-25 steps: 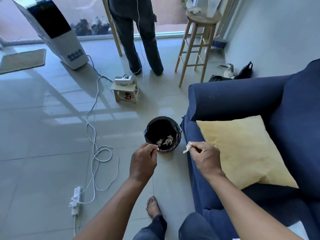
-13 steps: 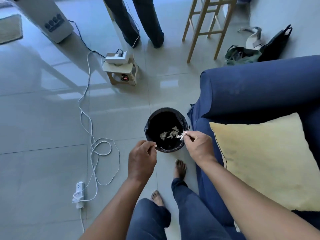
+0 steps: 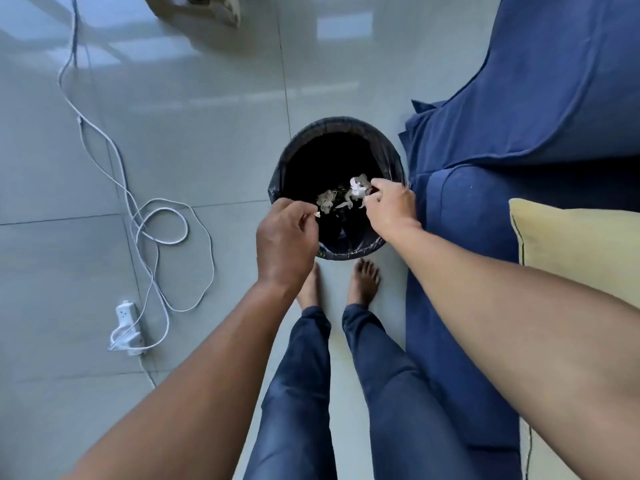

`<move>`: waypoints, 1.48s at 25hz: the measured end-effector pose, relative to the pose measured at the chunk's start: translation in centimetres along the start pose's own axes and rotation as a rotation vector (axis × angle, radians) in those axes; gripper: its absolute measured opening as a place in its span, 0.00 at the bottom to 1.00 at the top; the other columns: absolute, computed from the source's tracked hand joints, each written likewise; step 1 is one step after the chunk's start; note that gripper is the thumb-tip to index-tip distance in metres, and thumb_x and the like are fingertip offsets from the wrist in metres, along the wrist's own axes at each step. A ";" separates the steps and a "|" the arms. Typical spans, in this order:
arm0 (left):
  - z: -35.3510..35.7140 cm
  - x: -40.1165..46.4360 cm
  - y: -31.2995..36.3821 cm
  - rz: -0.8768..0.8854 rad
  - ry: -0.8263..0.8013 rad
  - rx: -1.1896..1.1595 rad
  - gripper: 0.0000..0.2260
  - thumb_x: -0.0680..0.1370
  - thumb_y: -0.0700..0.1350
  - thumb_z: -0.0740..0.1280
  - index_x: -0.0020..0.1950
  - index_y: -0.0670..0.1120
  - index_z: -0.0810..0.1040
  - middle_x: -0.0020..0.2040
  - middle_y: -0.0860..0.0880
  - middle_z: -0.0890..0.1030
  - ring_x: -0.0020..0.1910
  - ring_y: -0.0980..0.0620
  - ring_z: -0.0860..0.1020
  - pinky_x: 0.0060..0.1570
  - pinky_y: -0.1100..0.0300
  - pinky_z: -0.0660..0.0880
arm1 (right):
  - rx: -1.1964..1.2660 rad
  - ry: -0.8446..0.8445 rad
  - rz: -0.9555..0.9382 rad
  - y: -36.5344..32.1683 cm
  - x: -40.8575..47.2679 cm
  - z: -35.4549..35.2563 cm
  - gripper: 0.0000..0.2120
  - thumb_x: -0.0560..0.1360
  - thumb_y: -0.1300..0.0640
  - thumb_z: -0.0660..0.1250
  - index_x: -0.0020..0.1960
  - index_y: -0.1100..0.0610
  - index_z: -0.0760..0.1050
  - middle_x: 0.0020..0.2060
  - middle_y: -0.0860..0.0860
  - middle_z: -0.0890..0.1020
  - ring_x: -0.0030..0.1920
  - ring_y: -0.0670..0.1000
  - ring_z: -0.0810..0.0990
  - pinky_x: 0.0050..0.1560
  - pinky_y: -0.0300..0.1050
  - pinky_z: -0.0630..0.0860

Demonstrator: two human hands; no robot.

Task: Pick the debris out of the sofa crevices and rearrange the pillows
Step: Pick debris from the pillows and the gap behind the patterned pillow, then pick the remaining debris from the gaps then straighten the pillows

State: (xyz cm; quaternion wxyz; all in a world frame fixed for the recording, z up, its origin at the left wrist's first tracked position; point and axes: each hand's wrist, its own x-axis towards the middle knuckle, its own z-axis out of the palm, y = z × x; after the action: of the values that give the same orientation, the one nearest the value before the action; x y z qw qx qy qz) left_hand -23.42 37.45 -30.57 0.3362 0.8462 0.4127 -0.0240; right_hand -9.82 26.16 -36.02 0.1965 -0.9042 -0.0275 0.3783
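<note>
Over the black-lined bin (image 3: 398,168), right hand (image 3: 391,206) pinches a crumpled white scrap (image 3: 356,189) by thumb and fingertips, left hand (image 3: 287,237) curled on a sliver; debris likely weightless, soft, clingy, fingertip-only.

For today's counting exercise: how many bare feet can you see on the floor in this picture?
2. The left foot stands partly under the left hand; the right foot stands beside it, just below the black bin. None seem hidden.
</note>
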 end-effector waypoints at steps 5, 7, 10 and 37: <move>3.4 5.0 -1.5 -0.072 -0.120 0.018 0.09 0.77 0.42 0.67 0.54 0.48 0.84 0.50 0.50 0.83 0.47 0.52 0.81 0.51 0.68 0.70 | 0.111 0.026 0.037 1.3 0.1 0.4 0.18 0.76 0.58 0.58 0.61 0.52 0.81 0.50 0.55 0.87 0.54 0.56 0.83 0.59 0.49 0.79; 3.5 6.1 -1.3 -0.185 -0.254 -0.026 0.14 0.77 0.42 0.67 0.63 0.49 0.80 0.56 0.49 0.83 0.52 0.52 0.81 0.58 0.61 0.75 | 0.178 0.041 0.034 1.4 -1.0 -0.7 0.17 0.75 0.57 0.60 0.59 0.51 0.82 0.47 0.52 0.87 0.51 0.54 0.85 0.58 0.51 0.80; 1.6 5.5 -0.1 -0.256 -0.297 -0.028 0.19 0.78 0.41 0.65 0.68 0.49 0.77 0.56 0.47 0.84 0.48 0.52 0.82 0.56 0.57 0.79 | 0.250 0.094 0.024 0.9 -3.9 -3.4 0.14 0.75 0.55 0.63 0.57 0.51 0.83 0.46 0.49 0.87 0.49 0.50 0.86 0.58 0.50 0.80; -16.9 -24.0 26.7 1.162 -0.408 0.231 0.25 0.84 0.52 0.58 0.80 0.47 0.59 0.81 0.50 0.56 0.80 0.54 0.46 0.79 0.52 0.50 | 0.374 0.833 0.086 8.4 -46.9 -20.0 0.28 0.84 0.52 0.58 0.79 0.60 0.56 0.80 0.56 0.55 0.81 0.51 0.48 0.80 0.45 0.49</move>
State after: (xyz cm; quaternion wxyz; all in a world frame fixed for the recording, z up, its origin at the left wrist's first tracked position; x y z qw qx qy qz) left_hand -24.16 19.41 4.79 0.2726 0.9417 -0.1925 -0.0427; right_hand -30.17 2.41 5.18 0.3345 -0.9286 0.1601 -0.0113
